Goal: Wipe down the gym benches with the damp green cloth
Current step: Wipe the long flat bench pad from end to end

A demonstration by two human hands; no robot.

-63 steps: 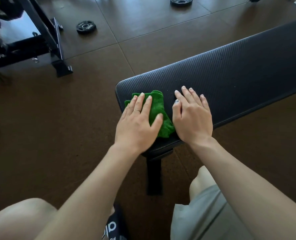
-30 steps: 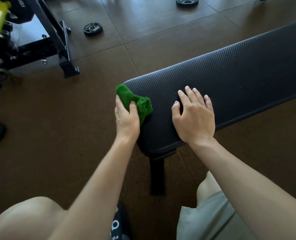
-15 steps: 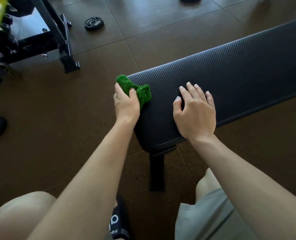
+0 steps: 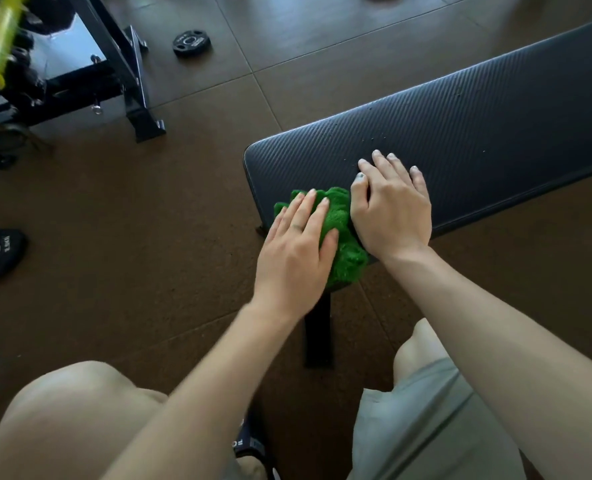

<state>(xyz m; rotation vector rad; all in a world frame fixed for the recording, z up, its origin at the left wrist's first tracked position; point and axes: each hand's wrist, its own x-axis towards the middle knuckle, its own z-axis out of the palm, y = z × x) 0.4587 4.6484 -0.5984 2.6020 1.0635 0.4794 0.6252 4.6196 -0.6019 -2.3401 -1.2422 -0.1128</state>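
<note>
Green cloth (image 4: pixel 343 233) is back flat on the near corner of the bench pad (image 4: pixel 461 133).

Half a second ago our left hand (image 4: pixel 296 251) pinched it at the end edge; now spread fingers (image 4: pixel 306 206) press it down while our right hand (image 4: pixel 390 211) rests flat, so wiping continues here.

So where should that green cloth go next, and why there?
Probably along the bench, away from the person. The left hand presses the green cloth flat on the near end, and pale specks dot the pad beyond the right hand, which rests flat beside the cloth and would need to lift clear.
</note>
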